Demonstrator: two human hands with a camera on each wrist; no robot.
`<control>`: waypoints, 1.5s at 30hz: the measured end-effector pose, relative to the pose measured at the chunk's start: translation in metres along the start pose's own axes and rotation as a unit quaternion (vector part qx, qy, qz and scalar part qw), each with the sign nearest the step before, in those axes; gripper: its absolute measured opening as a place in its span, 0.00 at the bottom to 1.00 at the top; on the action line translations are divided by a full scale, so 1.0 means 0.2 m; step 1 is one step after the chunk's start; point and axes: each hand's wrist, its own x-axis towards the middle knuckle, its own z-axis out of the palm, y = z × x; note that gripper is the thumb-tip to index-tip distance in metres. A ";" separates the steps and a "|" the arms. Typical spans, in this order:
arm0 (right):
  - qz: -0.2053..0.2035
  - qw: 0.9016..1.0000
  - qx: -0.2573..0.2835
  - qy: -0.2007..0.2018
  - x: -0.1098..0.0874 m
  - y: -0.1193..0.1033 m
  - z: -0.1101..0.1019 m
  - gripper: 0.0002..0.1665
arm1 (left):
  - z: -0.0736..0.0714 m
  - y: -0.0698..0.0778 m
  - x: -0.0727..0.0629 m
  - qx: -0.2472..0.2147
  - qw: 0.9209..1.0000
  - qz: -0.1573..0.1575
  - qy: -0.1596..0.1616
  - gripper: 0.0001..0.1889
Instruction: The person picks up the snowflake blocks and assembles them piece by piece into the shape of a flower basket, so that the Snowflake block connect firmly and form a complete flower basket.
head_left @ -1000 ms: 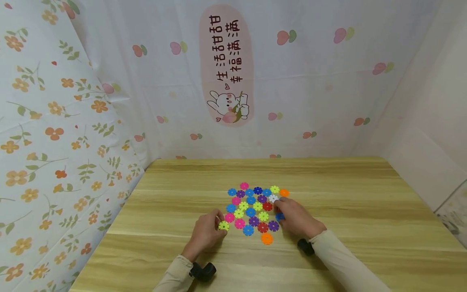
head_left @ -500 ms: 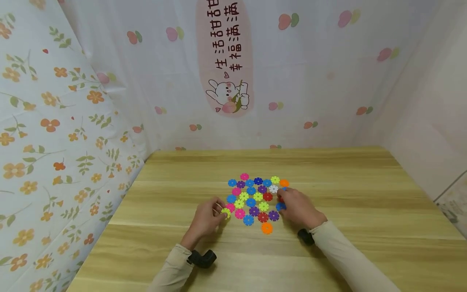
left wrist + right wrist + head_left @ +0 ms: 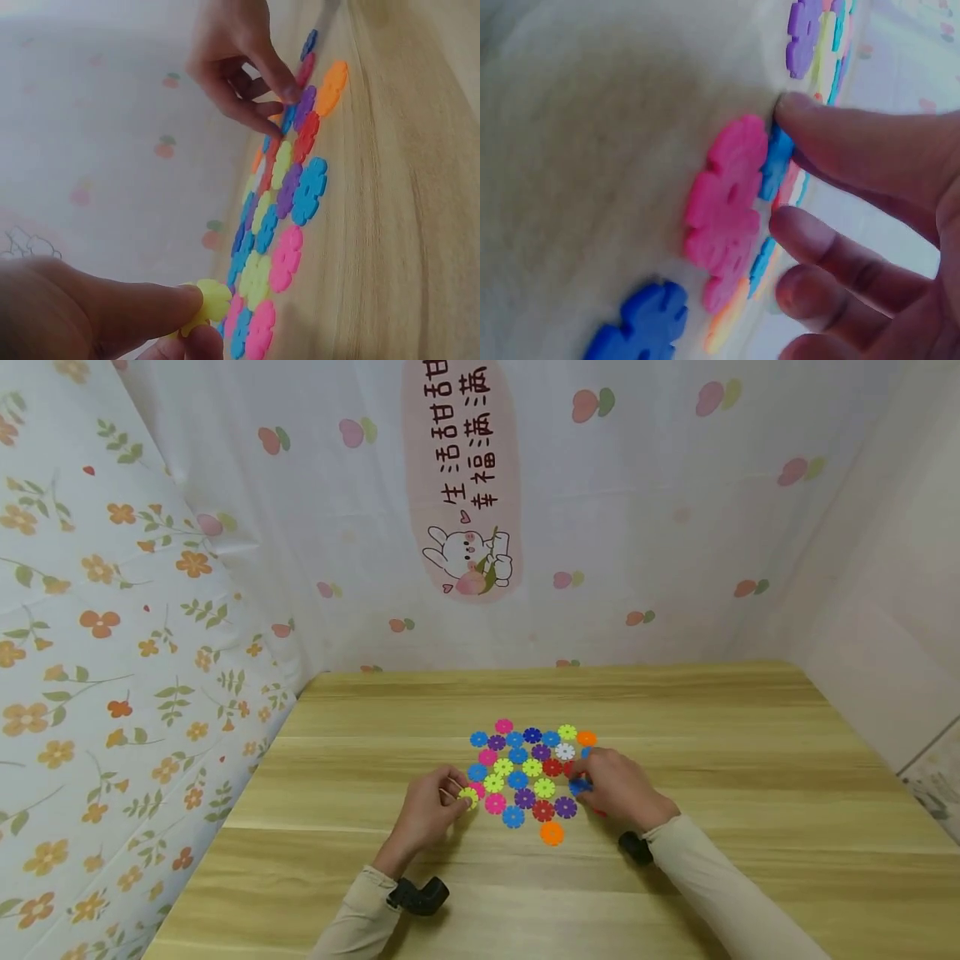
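Observation:
In the head view my left hand (image 3: 429, 810) pinches a yellow flower-shaped plastic disc (image 3: 468, 797) between thumb and fingers, at the left edge of a group of similar discs. The left wrist view shows this yellow disc (image 3: 216, 300) held off the table, its face partly covered by the thumb. My right hand (image 3: 618, 789) reaches over the group's right side, index fingertip at a red disc (image 3: 567, 768). Beneath its thumb lies a blue disc (image 3: 580, 787). Thumb and index finger stay apart in the right wrist view, beside the blue disc (image 3: 776, 165). Some discs are hidden under this hand.
Several coloured discs lie flat and close together on the wooden table (image 3: 337, 877). An orange disc (image 3: 552, 833) is at the near edge. A pink disc (image 3: 727, 195) and a dark blue one (image 3: 641, 322) lie by the right hand. A printed cloth (image 3: 637, 527) hangs behind.
The head view has tilted down. My left hand has brought the yellow disc closer to the pink one. Under my right fingertips the red disc has shifted left, next to another red disc.

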 end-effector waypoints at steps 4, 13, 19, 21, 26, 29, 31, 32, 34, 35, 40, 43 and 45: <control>-0.018 1.000 0.003 -0.001 0.00 0.01 0.00 0.13 | 0.00 0.01 0.00 -0.007 1.000 -0.003 -0.002 0.08; -0.034 0.999 0.013 0.014 0.01 -0.01 0.02 0.22 | 0.00 0.00 -0.01 -0.015 1.000 -0.006 0.007 0.08; -0.037 0.999 0.029 0.020 0.02 0.00 0.00 0.28 | 0.01 0.03 -0.01 -0.035 0.999 -0.006 0.003 0.08; -0.044 0.998 0.040 0.011 0.02 0.01 0.00 0.27 | 0.01 0.04 0.00 -0.047 0.999 -0.002 0.001 0.08; -0.064 0.996 0.064 -0.012 0.02 0.03 -0.04 0.26 | 0.03 0.03 0.02 -0.064 0.998 -0.013 -0.001 0.09; -0.068 0.996 0.061 -0.011 0.02 0.02 -0.04 0.24 | 0.03 0.04 0.02 -0.071 0.997 -0.022 0.003 0.10; -0.065 0.996 0.062 -0.014 0.03 0.01 -0.03 0.22 | 0.03 0.05 0.02 -0.079 0.997 -0.022 0.003 0.11; -0.061 0.996 0.063 -0.017 0.03 0.00 -0.03 0.21 | 0.03 0.06 0.02 -0.084 0.996 -0.019 0.000 0.11; -0.053 0.996 0.064 -0.022 0.03 0.00 -0.02 0.21 | 0.04 0.07 0.03 -0.102 0.995 -0.018 -0.010 0.11; -0.050 0.996 0.065 -0.023 0.03 0.00 -0.02 0.21 | 0.04 0.08 0.03 -0.113 0.993 -0.017 -0.014 0.12; -0.053 0.996 0.073 -0.026 0.05 0.02 -0.02 0.20 | 0.07 0.11 0.06 -0.149 0.988 -0.030 -0.025 0.13; -0.057 0.994 0.084 -0.031 0.05 0.04 -0.02 0.14 | 0.10 0.11 0.08 -0.174 0.983 -0.036 -0.033 0.12; -0.063 0.993 0.091 -0.032 0.05 0.05 -0.03 0.11 | 0.12 0.12 0.09 -0.197 0.979 -0.039 -0.041 0.11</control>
